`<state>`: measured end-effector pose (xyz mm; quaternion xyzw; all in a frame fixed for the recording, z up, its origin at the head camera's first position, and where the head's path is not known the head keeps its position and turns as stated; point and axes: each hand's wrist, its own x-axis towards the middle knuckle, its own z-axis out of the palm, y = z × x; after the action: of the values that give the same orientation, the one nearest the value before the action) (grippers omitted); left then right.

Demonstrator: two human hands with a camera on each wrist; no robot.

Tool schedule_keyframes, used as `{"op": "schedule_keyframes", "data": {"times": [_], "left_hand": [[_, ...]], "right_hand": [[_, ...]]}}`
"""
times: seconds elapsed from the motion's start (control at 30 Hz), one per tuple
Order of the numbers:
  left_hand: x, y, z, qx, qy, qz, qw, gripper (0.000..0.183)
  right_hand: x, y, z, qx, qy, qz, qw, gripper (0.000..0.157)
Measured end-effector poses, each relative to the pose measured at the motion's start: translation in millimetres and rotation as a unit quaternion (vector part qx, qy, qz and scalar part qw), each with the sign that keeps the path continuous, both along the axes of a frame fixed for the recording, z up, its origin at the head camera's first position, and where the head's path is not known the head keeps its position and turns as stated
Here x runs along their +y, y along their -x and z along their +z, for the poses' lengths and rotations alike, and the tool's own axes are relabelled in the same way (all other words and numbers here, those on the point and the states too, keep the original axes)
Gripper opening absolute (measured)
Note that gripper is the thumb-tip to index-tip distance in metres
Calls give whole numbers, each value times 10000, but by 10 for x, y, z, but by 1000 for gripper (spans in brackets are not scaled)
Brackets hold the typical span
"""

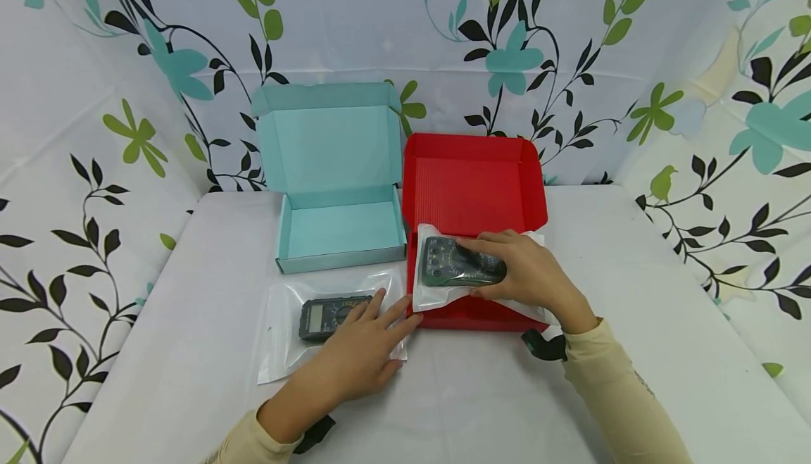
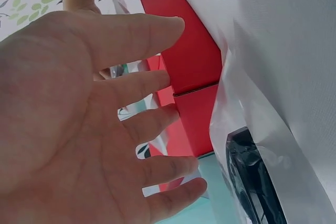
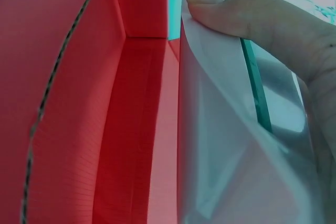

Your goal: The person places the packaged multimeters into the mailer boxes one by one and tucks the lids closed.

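Note:
My right hand [image 1: 529, 270] grips a dark multimeter [image 1: 443, 263] in a clear plastic bag, tilted over the open red box [image 1: 481, 320]. From the right wrist, the thumb [image 3: 236, 17] presses along the bag's edge [image 3: 210, 129], beside the box's inner wall. A second bagged multimeter [image 1: 317, 320] lies on the table, its display facing up. Spread out and fairly straight, the fingers of my left hand [image 1: 357, 355] reach across this meter's right end to the red box's front left corner. In the left wrist view the palm [image 2: 63, 119] holds nothing.
A light teal box [image 1: 342, 260] stands open left of the red one, its lid [image 1: 336, 147] raised against the leaf-patterned cloth backdrop [image 1: 355, 20]. The red lid [image 1: 472, 182] also stands up. White cloth covers the table [image 1: 481, 393]. Dark straps circle both wrists.

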<state>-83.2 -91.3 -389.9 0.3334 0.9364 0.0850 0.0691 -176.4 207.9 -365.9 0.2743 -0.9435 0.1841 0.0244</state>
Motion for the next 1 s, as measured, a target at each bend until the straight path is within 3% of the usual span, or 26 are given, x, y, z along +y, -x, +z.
{"op": "schedule_keyframes", "data": {"times": [0.47,1.0], "left_hand": [[14,-77,45,184,-57,-49,9998,66],[28,-98,33,198,-59,-32,9998,63]], "right_hand": [[-3,69,-165,-579,128,43,9982,90],[9,111,-236,-849,90,-42,9963,89]]}}
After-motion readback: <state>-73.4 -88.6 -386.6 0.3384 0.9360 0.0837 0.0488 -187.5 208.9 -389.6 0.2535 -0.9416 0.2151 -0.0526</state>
